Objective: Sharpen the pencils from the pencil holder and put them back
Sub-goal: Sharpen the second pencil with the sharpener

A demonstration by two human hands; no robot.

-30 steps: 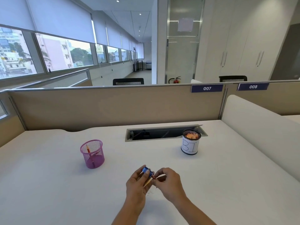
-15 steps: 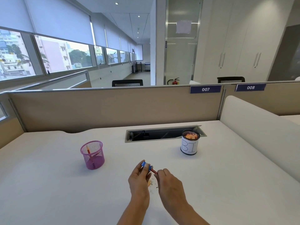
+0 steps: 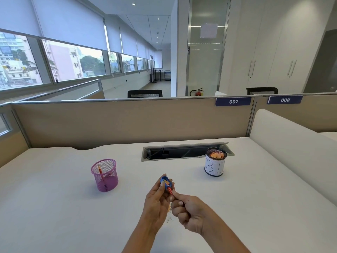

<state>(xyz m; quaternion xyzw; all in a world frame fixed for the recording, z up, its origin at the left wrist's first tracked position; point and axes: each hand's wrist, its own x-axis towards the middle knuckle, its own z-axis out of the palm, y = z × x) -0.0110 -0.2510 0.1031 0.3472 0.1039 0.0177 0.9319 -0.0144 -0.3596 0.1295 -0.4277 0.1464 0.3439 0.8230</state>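
Left hand point(image 3: 158, 198): I gripped the blue sharpener point(image 3: 166, 182).
Right hand point(image 3: 189, 210): I pinched the red pencil point(image 3: 170, 190), its tip inserted.

Since a second ago the left hand point(image 3: 158, 199) has tipped the blue sharpener point(image 3: 166, 182) upright and lifted it toward frame centre — the right hand point(image 3: 189, 210) has drawn back lower right, baring more red pencil point(image 3: 170, 191), with fresh shavings point(image 3: 170, 215) below.

White desk point(image 3: 54, 216) bears holder point(image 3: 104, 175), can point(image 3: 215, 166), shavings point(image 3: 170, 218).

Pencil point(image 3: 170, 191) mostly inside right hand point(image 3: 189, 211)
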